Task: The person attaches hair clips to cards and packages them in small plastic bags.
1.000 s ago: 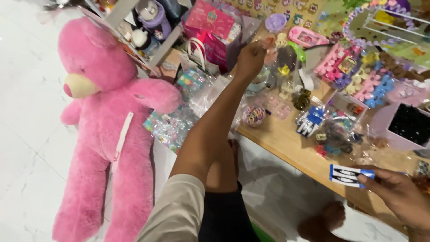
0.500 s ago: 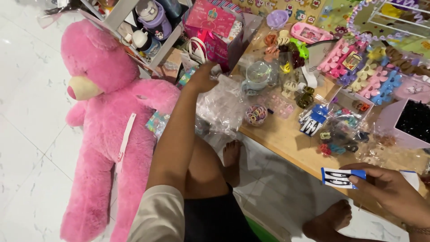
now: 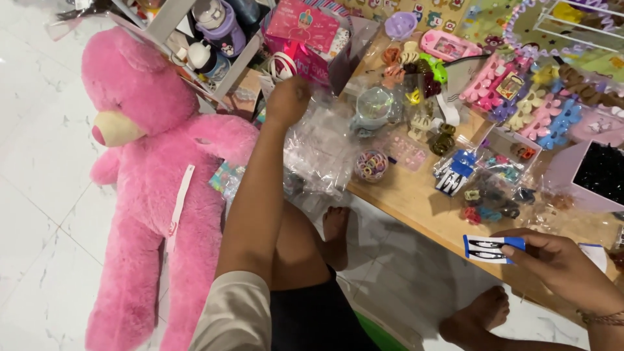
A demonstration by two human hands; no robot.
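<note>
Since the earlier frames my left hand [image 3: 288,99] has been pulling back from the far clutter of the wooden table [image 3: 416,195] toward its near left corner, and it is now hovering over the crumpled clear plastic bags [image 3: 322,146]. I am seeing only its back, fingers curled under, so I cannot tell whether it is gripping anything.

Taking the table as my landmark: left of it, on the white floor, the big pink teddy bear [image 3: 156,175] is lying with a white ribbon tag running down its chest. At the table's far left corner a pink rectangular box [image 3: 305,26] is standing. Beside the bags, a small round clear tub of coloured hair bands [image 3: 372,165] is sitting near the front edge. Further right, clear packets of hair clips [image 3: 484,182] are lying, their contents hard to make out through the glare. A pale pink box [image 3: 595,172] with a black inside is being cut off by the right edge.

In front of the table, my right hand [image 3: 562,263] is pinching a blue-and-white card of black hair clips [image 3: 491,247] between thumb and fingers.
</note>
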